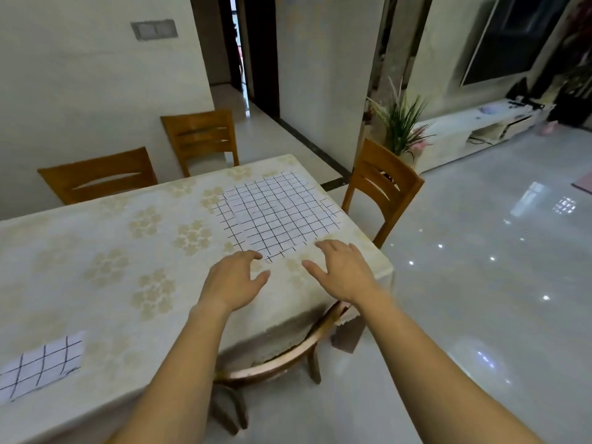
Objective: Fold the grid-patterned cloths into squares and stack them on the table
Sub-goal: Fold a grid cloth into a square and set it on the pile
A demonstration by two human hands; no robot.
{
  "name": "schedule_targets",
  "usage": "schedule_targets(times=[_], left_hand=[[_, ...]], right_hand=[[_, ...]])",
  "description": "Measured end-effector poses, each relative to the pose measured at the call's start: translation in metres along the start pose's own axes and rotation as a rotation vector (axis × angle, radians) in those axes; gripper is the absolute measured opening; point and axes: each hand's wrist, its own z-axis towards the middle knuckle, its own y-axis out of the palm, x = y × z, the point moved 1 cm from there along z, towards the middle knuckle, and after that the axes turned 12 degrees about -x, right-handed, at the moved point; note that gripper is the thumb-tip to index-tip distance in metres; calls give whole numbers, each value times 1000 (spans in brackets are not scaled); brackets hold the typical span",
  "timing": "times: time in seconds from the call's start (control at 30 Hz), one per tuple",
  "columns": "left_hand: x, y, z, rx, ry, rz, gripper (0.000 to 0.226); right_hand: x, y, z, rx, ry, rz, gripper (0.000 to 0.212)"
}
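The table carries a flat, unfolded cloth at its far right corner. A smaller folded cloth lies at the table's near left edge, well apart from the first. The left hand and right hand hover over the table at the flat cloth's near edge, fingers loose and spread, holding nothing. Judging from this, the first fold is about to start. The next move calls for pinching the near corners and carrying them across.

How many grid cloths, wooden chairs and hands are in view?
Grid-patterned cloths: 2 (spread cloth, smaller cloth)
Wooden chairs: 4 (left chair, back chair, right chair, near chair)
Hands: 2 (left hand, right hand)
Total: 8
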Motion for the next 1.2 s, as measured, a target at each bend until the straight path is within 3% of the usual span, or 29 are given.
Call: schedule_targets(times=[0.2,0.5,0.67,0.77,0.93,1.2], left_hand=[[44,20,71,9,-65,-41,46],[123,55,224,30,-153,-251,45],[146,34,289,85,-221,-229,43],[164,44,323,92,-276,-230,40],[210,82,374,81,-408,-218,41],[302,75,423,229,-627,-316,45]], right_hand=[[63,-17,46,32,-86,29,59],[181,-69,149,-76,-122,-41,55],[237,-74,214,-67,-172,9,71],[272,-59,255,-120,-188,82,67],[339,-84,298,-189,-320,134,52],[420,-156,362,-287,-651,23,52]])
